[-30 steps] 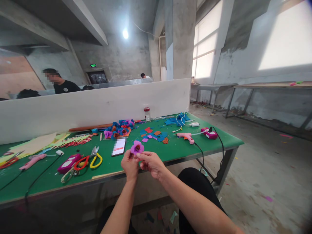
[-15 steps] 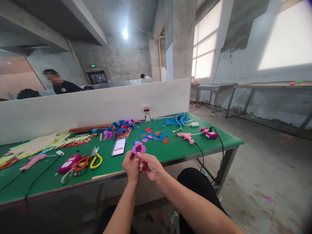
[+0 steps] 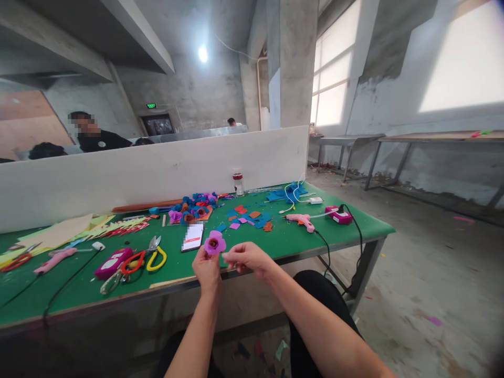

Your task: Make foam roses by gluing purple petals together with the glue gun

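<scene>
A purple paper flower (image 3: 214, 242) with a dark reddish-brown centre faces up over the table's front edge. My left hand (image 3: 207, 270) is closed round its underside. Just to the right, my right hand (image 3: 249, 258) is held with thumb and fingertips pinched together, apart from the petals. Whether anything small sits in that pinch cannot be made out. Beyond my left hand lies a phone (image 3: 192, 236). Cut paper pieces (image 3: 252, 219) in blue, red, orange and purple are scattered behind my hands. Several finished paper flowers (image 3: 192, 207) are heaped farther back.
On the green table (image 3: 236, 265), a pink glue gun (image 3: 302, 222) with a cord lies right, beside a magenta box (image 3: 338, 214). Scissors (image 3: 155, 253), another magenta box (image 3: 114, 263) and a second glue gun (image 3: 57, 261) lie left. A glass jar (image 3: 238, 185) stands by the white partition (image 3: 157, 181).
My right hand has come away from the flower and moved slightly right. My left hand has shifted a little left with the flower, which has turned more toward me.
</scene>
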Demonstrator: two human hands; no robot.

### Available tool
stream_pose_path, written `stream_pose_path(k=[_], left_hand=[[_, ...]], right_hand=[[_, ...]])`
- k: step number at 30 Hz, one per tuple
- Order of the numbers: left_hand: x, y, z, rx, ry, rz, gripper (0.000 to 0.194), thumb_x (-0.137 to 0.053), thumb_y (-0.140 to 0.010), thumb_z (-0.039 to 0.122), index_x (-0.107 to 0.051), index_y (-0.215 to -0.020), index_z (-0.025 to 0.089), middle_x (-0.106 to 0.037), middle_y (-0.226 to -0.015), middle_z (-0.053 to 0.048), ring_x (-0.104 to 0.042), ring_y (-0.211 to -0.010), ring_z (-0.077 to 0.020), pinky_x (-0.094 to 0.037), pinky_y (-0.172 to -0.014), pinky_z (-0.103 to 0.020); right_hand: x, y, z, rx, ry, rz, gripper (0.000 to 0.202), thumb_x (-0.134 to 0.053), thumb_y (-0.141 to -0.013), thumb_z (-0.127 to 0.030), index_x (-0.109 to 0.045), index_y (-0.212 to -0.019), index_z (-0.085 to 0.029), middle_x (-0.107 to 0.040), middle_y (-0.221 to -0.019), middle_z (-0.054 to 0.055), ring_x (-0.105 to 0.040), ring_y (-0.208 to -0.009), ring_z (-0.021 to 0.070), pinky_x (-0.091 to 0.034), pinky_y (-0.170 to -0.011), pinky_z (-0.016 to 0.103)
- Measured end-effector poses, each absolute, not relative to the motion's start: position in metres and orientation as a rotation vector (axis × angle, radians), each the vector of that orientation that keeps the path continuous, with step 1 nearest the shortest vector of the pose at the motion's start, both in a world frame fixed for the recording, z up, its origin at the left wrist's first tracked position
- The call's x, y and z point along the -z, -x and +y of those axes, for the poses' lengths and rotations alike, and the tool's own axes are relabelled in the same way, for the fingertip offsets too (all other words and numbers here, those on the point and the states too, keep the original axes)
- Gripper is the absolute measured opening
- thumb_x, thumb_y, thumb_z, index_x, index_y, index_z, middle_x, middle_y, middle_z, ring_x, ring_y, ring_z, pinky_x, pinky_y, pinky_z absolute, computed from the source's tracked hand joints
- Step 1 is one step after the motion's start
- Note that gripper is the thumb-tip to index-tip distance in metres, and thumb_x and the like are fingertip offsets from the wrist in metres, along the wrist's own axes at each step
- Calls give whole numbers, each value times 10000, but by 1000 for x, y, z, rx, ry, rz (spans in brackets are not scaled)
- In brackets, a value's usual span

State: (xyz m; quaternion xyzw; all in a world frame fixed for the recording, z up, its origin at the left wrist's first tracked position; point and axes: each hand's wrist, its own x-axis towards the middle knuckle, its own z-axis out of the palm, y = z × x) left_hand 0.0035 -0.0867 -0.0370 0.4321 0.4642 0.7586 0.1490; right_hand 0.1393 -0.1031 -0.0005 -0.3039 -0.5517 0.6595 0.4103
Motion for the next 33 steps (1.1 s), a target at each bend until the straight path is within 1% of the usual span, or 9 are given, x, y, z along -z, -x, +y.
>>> stream_pose_path(k=[4,10,14,18,22,27,30,32,33], left_hand=[[36,0,-93,-2212,-1336,1364,218,-727,-627,276,-708,-810,159,-671,-724,-5,-597,-699,-157,-487,-694,-274],[25,-2,-114,-2170,-1747,1403,86,-674,-695,271,-702,-738,201,-677,-846,-30,-605,-837,-185,-472,-810,-306],[20,-6,-114,-1943,-1408,1329,236,-760,-628,321,-741,-810,172,-703,-816,-35,-612,-819,-202,-463,-802,-322],[15,-8,-112,-1754,-1028,1175,367,-868,-464,302,-755,-775,142,-712,-740,-36,-601,-745,-176,-447,-738,-289],[9,-6,-115,-1582,-899,1165,411,-915,-322,279,-734,-661,132,-672,-643,-17,-512,-587,-103,-360,-557,-231],[3,-5,-117,-1493,-857,1178,401,-920,-323,326,-684,-584,135,-630,-633,5,-502,-578,-82,-344,-528,-208],[0,-5,-118,-1443,-906,1146,415,-911,-399,330,-718,-719,148,-646,-716,3,-537,-625,-86,-379,-553,-200],[2,-4,-118,-1434,-930,1110,461,-899,-451,335,-725,-847,174,-656,-781,7,-559,-662,-92,-409,-578,-201],[4,-4,-119,-1449,-925,1095,452,-896,-462,338,-717,-847,181,-646,-761,18,-556,-654,-89,-418,-581,-201]], right_hand=[[6,-155,-75,-1170,891,-1383,286,-660,-746,-437,-702,-673,-164,-608,-524,-18,-460,-418,71,-350,-451,202],[6,-159,-69,-1010,817,-1437,152,-680,-737,-339,-743,-749,-201,-721,-734,16,-610,-678,149,-446,-662,248],[5,-155,-76,-880,780,-1675,202,-637,-789,-316,-768,-912,-225,-762,-896,29,-644,-761,182,-457,-701,273],[9,-154,-76,-904,784,-1793,227,-621,-804,-339,-783,-893,-207,-773,-888,48,-675,-827,218,-476,-746,290],[13,-156,-73,-1010,793,-1798,231,-654,-755,-333,-790,-850,-172,-773,-846,68,-683,-790,228,-478,-707,285],[14,-159,-74,-1158,781,-1793,181,-732,-663,-328,-783,-732,-169,-741,-677,23,-606,-614,157,-413,-599,246],[13,-157,-76,-1296,792,-1614,183,-770,-611,-337,-756,-650,-158,-691,-582,4,-502,-511,96,-345,-513,218],[12,-157,-74,-1362,815,-1413,225,-786,-581,-364,-744,-645,-153,-678,-577,3,-436,-466,70,-297,-462,206],[11,-158,-73,-1372,826,-1327,251,-787,-573,-383,-740,-655,-150,-678,-588,7,-413,-452,62,-279,-446,204]])
